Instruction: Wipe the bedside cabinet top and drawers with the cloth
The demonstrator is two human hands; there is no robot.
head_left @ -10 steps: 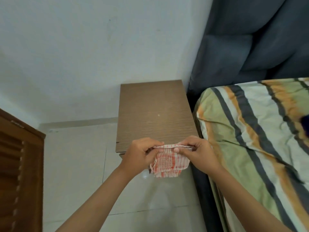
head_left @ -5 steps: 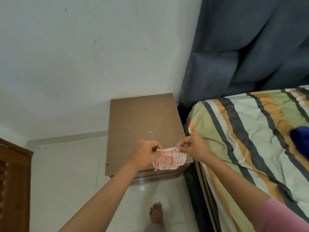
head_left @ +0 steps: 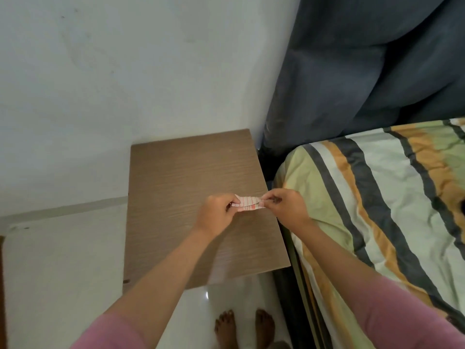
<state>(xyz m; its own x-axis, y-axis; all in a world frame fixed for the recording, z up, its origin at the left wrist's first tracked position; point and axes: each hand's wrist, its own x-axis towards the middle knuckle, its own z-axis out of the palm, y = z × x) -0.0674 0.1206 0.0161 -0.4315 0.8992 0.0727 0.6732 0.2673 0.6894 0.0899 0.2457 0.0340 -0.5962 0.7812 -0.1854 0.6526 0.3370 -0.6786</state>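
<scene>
At centre frame the left hand (head_left: 218, 214) and right hand (head_left: 284, 207) each pinch an end of the folded cloth (head_left: 247, 203); its long axis runs left to right between them; directly beneath lies the bedside cabinet (head_left: 176, 177) top, both hands about equally near; the drawers are out of sight.

There is a single view, from a wide-angle camera on the person's head, looking steeply down and forward. It sits above the cabinet (head_left: 191, 197), whose top fills the middle, close enough that both forearms reach in from the bottom edge. The person's bare feet (head_left: 244, 326) show at the bottom, the bed (head_left: 377, 210) on the right, and the wall (head_left: 125, 71) ahead. Straight edges bend near the borders.
</scene>
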